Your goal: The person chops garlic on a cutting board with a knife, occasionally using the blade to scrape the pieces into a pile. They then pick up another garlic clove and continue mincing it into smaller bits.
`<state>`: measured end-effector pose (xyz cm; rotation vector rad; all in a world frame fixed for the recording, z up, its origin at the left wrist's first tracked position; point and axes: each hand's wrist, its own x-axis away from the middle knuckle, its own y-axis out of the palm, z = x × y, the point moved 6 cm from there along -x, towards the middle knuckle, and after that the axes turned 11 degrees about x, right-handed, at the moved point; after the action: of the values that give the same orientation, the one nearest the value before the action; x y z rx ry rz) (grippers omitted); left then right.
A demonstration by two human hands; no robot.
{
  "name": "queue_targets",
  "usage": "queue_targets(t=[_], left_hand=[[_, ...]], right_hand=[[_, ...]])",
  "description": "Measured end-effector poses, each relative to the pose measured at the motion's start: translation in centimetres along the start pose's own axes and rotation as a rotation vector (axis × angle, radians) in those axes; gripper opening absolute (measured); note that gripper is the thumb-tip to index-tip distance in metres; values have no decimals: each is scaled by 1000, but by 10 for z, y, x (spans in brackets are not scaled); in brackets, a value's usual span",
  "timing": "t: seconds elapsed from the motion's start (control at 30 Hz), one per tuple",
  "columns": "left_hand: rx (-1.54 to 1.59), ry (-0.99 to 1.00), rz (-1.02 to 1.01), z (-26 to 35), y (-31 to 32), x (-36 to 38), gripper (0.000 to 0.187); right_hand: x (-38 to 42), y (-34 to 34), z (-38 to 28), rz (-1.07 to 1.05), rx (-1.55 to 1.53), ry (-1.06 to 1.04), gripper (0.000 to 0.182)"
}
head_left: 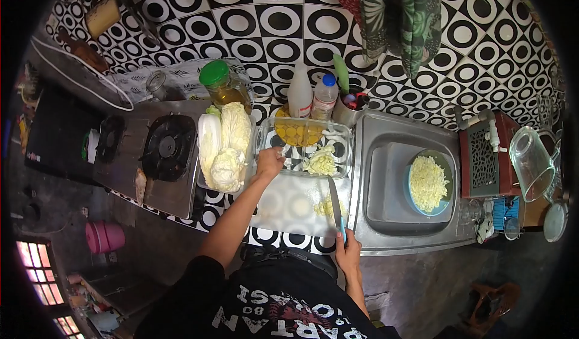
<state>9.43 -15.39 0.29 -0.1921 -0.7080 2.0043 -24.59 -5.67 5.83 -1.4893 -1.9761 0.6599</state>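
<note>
Chopped pale-green cabbage (320,161), heaped in a clear rectangular container (350,158), likely light, crisp and loose, best scooped from beneath, with left hand (271,162) at the container's left end, grip unclear, and right hand (348,250) clasped around blue-handled metal knife (335,200).

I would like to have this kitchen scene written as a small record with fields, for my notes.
Left hand: at the clear container, grip unclear
Right hand: holds the knife by its blue handle
White board: small chopped bits near the blade
In container: pale cut pieces, right side
In sink: bowl of chopped pale vegetable
Left of container: uncut leafy heads
Farther left: stove
</note>
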Motion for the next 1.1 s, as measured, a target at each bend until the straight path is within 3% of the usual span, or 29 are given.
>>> queue_targets(t=[0.07,0.2,0.27,0.3,0.37,0.6,0.67,0.8,0.87,0.97,1.1], left_hand=[[-152,62,-45,0,6,-6,25],[-104,28,-48,12,3,-8,20],[-319,351,-26,27,5,0,18],[-318,356,-24,28,2,-2,18],[-122,164,107,21,-12,-10,17],[-70,62,213,13,-14,-16,24],[210,-5,212,-5,-7,-19,26],[193,9,201,21,-14,1,24],[55,266,421,51,-34,9,23],[144,344,349,78,-45,5,23],[167,200,233,67,-42,10,24]], right_hand=[[-1,0,-2,-11,22,-10,29],[1,-5,-7,-75,28,67,29],[4,-1,1,-44,34,45,29],[3,-1,2,-12,40,22,30],[4,-2,3,-13,46,28,30],[4,-2,1,-53,23,86,30],[2,0,2,-45,29,74,30],[2,0,-4,-34,32,61,30],[0,-5,-8,-69,54,95,30],[4,0,-3,-92,55,107,30],[-1,-4,-14,-144,129,97,30]])
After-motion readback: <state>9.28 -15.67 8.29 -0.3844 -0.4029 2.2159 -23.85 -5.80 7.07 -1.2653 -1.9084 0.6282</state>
